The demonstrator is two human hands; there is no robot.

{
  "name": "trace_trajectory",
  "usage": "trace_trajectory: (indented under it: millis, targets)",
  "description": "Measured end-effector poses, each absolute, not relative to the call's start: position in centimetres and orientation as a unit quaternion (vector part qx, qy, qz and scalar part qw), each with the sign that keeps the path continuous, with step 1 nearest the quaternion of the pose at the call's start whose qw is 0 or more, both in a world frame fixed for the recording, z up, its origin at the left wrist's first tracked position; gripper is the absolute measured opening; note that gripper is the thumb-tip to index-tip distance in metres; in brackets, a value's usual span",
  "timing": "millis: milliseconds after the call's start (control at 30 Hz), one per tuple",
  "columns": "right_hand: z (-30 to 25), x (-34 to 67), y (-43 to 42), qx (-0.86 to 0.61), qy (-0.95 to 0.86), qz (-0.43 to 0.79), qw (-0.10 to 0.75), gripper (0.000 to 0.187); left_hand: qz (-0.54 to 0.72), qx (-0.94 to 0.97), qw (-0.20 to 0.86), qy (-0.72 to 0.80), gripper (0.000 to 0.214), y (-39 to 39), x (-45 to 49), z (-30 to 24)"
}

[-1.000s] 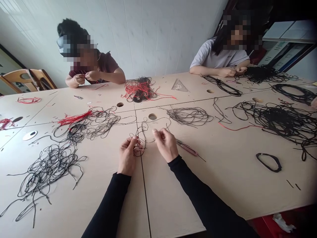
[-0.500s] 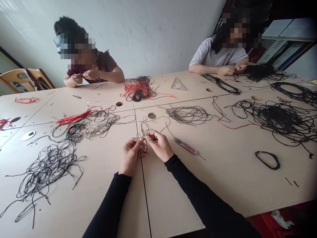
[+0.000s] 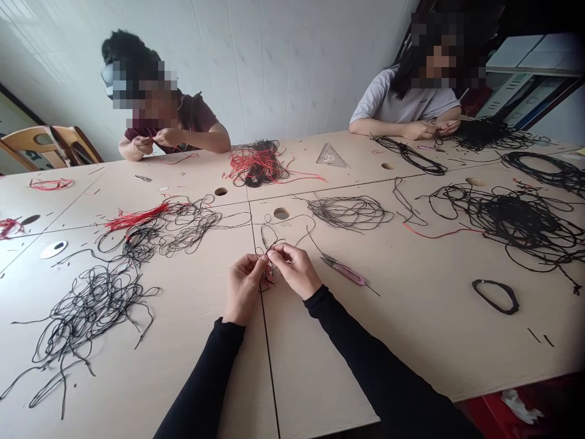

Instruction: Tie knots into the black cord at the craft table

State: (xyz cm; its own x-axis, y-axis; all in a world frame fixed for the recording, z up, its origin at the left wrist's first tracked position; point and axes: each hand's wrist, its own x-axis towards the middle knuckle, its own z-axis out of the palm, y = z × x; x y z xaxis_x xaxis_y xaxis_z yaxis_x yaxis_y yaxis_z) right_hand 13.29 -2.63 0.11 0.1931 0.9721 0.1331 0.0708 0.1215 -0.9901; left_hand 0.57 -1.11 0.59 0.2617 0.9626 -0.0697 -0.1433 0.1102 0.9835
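My left hand (image 3: 244, 289) and my right hand (image 3: 295, 270) meet above the seam of the beige table (image 3: 411, 341). Their fingertips pinch a thin black cord (image 3: 269, 244), which loops up from between them and hangs in a small tangle below. Pink-handled scissors (image 3: 343, 271) lie just right of my right hand, not touched. A loose black cord tangle (image 3: 91, 311) spreads to the left of my left hand. The fingers hide the exact spot where the cord is held.
A large black cord heap (image 3: 516, 222) lies at right, and a black cord ring (image 3: 496, 297) sits nearer the table edge. Red and black bundles (image 3: 258, 164) and a plastic set square (image 3: 331, 157) lie farther off. Two co-workers (image 3: 169, 137) (image 3: 406, 110) handle cord across the table.
My right hand has moved left from its earlier spot apart from the left hand, and the two now pinch the cord together. The last half second shows little change.
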Motion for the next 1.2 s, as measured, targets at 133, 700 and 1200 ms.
trace_trajectory:
  millis: [133, 700, 1200]
  targets:
    - [-0.31, 13.36, -2.52, -0.541, -0.473, 0.419, 0.555, 0.025, 0.450, 0.499, 0.613, 0.416, 0.030, -1.14, 0.59, 0.59]
    - [-0.71, 13.25, -2.77, -0.540, -0.516, 0.424, 0.512, 0.020, 0.479, 0.509, 0.600, 0.390, 0.041, -1.46, 0.66, 0.48]
    - [0.00, 13.91, -2.93, -0.571, -0.538, 0.413, 0.463, 0.022, 0.452, 0.532, 0.599, 0.393, 0.031, -1.53, 0.68, 0.80]
